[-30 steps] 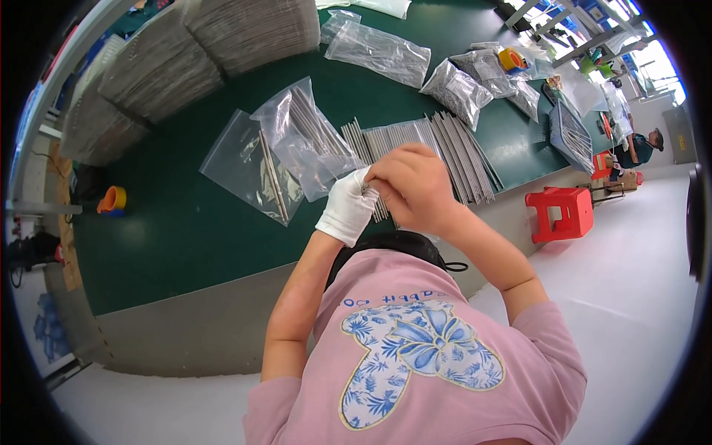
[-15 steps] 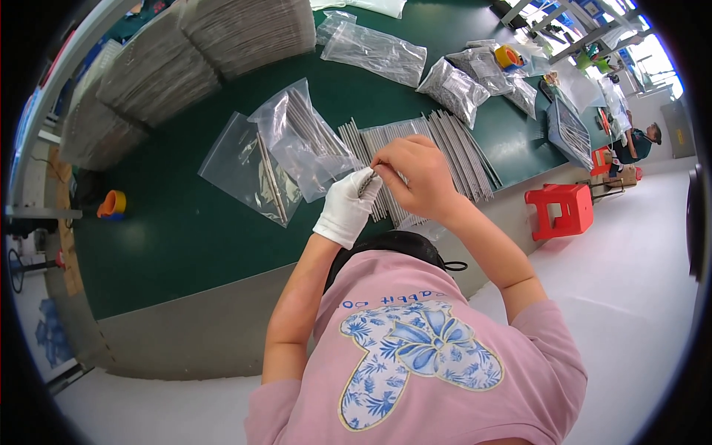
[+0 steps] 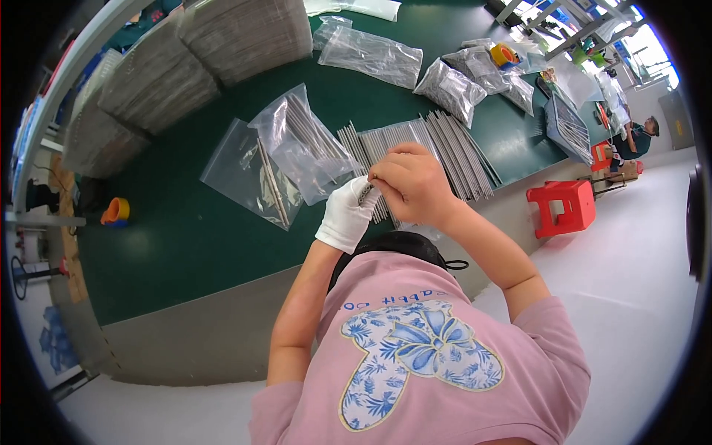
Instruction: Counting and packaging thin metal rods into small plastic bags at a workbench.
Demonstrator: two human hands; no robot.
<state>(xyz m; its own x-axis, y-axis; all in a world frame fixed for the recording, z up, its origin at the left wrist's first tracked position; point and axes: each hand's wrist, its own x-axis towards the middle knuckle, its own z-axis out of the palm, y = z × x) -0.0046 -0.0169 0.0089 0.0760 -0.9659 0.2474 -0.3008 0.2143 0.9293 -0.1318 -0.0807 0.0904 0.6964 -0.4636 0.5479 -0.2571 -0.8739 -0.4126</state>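
My left hand (image 3: 346, 215), in a white glove, is closed around small grey metal pieces (image 3: 365, 194) that show between its fingers; their exact kind is too small to tell. My bare right hand (image 3: 412, 185) meets it with thumb and fingertips pinched together, and whatever they hold is hidden. Both hands are above the near edge of the green table (image 3: 185, 256). Just beyond them lies a row of thin grey metal rods (image 3: 456, 152), partly under clear plastic. To the left, a clear bag (image 3: 300, 137) with rods overlaps a flatter clear bag (image 3: 241, 167) with a few rods.
Large wrapped stacks (image 3: 245, 37) stand at the back left. Filled clear bags (image 3: 451, 93) lie beyond the rods, with a tape roll (image 3: 504, 55) on them. Another tape roll (image 3: 116, 211) sits at left. A blue basket (image 3: 567, 130), red stool (image 3: 561, 209) and seated person (image 3: 635, 139) are at right.
The view has shifted slightly. My hands stay together at nearly the same place, with the right fingertips still against the left glove; nothing is visibly let go.
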